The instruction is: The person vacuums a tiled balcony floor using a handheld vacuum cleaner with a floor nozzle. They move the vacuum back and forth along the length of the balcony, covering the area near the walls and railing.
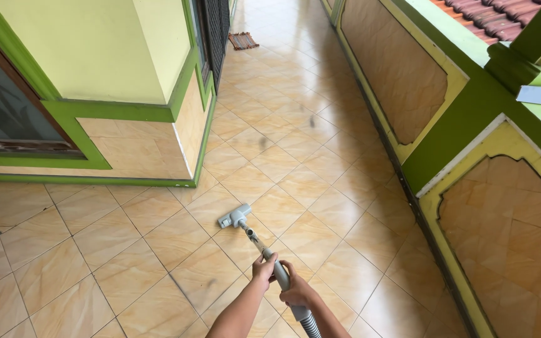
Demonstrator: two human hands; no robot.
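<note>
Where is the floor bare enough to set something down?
Bare tile floor lies left of the vacuum head, up to the green-trimmed wall, and along the corridor to the doormat. Both hands, left hand and right hand, crowd the wand.

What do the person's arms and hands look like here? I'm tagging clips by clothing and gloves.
Both forearms are bare as far as the frame shows: no sleeves in view. The left hand and right hand wear no gloves. No watch, bracelet or ring can be made out.
</note>
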